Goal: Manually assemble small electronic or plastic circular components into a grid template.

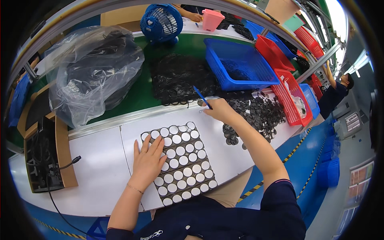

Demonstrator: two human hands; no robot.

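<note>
Disc rows [183, 161] under left grip [148, 159], blue tool [201, 96] in right grip [221, 111]

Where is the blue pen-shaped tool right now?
In the head view, the blue pen-shaped tool is just above centre, held in the right hand, left of the pile of dark discs.

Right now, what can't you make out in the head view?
All in the head view:
How many white discs the left grip covers: hidden under it.
Near end of the blue pen: hidden by the right grip.
Contents of the clear bag: obscured by creased plastic.
</note>
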